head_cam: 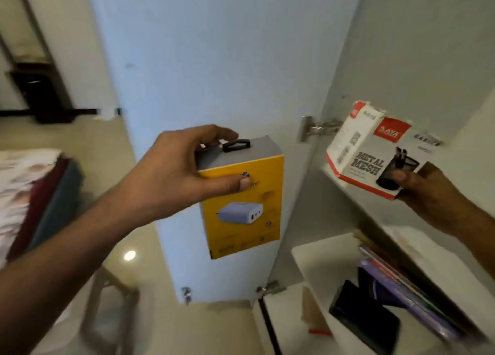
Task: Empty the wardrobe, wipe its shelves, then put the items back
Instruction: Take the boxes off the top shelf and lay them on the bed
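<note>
My left hand [174, 175] grips the top of a yellow charger box [243, 210] and holds it upright in the air in front of the open wardrobe door [214, 60]. My right hand [434, 194] holds a white and red "Metal Mesh" box [369, 151] by its lower right corner, tilted over the front edge of the upper shelf [356, 194]. On the shelf below [321, 258] stand several books [401, 282] and a black flat item [361, 317].
A stack of folded cloth [37, 202] lies at the left. A pale plastic stool [112, 309] stands on the glossy floor below my left arm. Door hinges [316, 128] stick out beside the upper shelf. A dark piece of furniture [40, 92] stands at the far left.
</note>
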A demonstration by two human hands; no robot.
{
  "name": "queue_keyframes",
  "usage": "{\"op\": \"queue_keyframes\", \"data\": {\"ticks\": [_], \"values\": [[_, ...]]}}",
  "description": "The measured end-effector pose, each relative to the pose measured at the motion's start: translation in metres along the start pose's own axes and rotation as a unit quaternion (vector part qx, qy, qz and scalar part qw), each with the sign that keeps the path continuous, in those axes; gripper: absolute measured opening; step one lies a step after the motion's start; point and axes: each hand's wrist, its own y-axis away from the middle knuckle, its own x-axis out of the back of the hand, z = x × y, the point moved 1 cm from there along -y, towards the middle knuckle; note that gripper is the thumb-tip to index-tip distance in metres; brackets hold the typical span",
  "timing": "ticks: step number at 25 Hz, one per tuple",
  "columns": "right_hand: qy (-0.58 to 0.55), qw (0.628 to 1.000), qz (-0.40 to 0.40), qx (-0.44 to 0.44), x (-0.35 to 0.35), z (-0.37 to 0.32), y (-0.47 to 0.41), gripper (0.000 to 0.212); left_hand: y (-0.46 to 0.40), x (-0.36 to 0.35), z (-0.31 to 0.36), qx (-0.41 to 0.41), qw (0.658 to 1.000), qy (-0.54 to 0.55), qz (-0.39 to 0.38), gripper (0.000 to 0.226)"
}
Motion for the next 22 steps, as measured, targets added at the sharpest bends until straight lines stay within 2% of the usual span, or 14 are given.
{"op": "queue_keyframes", "data": {"ticks": [4,5,6,7,8,9,12,15,20,22], "values": [[-0.03,0.987,-0.157,0.001,-0.155,-0.006,-0.003,0.045,0.14,0.094,-0.074,0.145,0.984,-0.046,0.093,0.076],[-0.019,0.98,-0.197,0.001,-0.199,0.002,-0.006,0.042,0.179,0.115,-0.092,0.185,0.974,-0.058,0.118,0.076],[0.008,0.971,-0.239,-0.003,-0.244,0.016,-0.01,0.03,0.217,0.133,-0.109,0.224,0.962,-0.068,0.144,0.076],[0.045,0.961,-0.272,-0.003,-0.279,0.031,-0.012,0.038,0.247,0.144,-0.124,0.26,0.949,-0.075,0.161,0.078],[0.055,0.946,-0.32,-0.001,-0.326,0.039,-0.013,0.057,0.284,0.158,-0.14,0.302,0.932,-0.089,0.18,0.079],[0.059,0.925,-0.375,-0.008,-0.378,0.047,-0.009,0.066,0.323,0.171,-0.154,0.347,0.911,-0.106,0.198,0.08],[0.057,0.882,-0.466,-0.029,-0.515,0.042,0.032,0.052,0.413,0.187,-0.194,0.469,0.845,-0.146,0.211,0.084],[0.046,0.827,-0.559,-0.032,-0.642,0.035,0.081,0.051,0.499,0.193,-0.229,0.591,0.758,-0.16,0.226,0.082],[0.073,0.718,-0.689,-0.06,-0.807,0.035,0.131,0.083,0.596,0.204,-0.264,0.724,0.619,-0.172,0.25,0.067],[0.096,0.68,-0.725,-0.052,-0.859,0.027,0.15,0.096,0.628,0.217,-0.269,0.753,0.576,-0.179,0.265,0.06]]}}
